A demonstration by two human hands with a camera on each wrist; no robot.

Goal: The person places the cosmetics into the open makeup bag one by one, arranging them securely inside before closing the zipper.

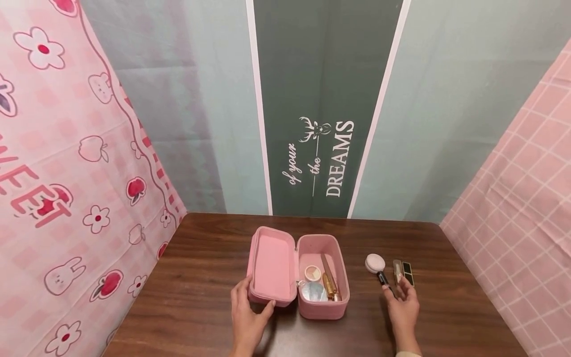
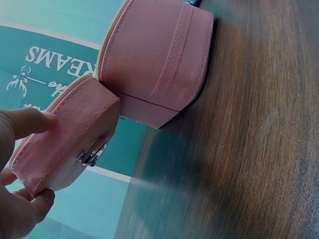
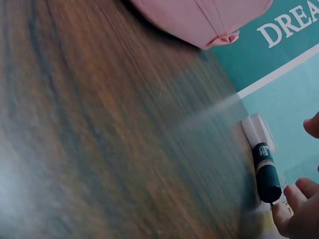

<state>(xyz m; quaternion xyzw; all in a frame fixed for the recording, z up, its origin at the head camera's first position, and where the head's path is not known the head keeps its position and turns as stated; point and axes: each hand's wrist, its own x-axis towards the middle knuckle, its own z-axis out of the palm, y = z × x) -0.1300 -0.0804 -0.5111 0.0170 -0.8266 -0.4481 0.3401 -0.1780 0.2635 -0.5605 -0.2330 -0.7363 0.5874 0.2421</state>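
Observation:
My left hand (image 1: 250,315) grips the raised lid (image 1: 274,267) of a pink zippered makeup case, thumb on one side and fingers on the other. The case body (image 1: 323,311) stands upright beside the lid. Inside lie a small round tricolour palette (image 1: 313,273), a silvery disc (image 1: 314,291), a gold tube (image 1: 328,283) and a slim brown stick (image 1: 327,265). To the right, my right hand (image 1: 403,307) reaches over a slim gold-edged palette (image 1: 408,270), fingertips right at its near end. Close to these fingers lies a black lipstick-like tube (image 3: 267,174).
A round, pale pink-white compact (image 1: 375,263) sits at the tube's far end. The dark wood table (image 1: 200,297) ends at a grey-green cloth backdrop (image 1: 308,74). Pink patterned cloths hang at the left (image 1: 89,188) and right (image 1: 517,198).

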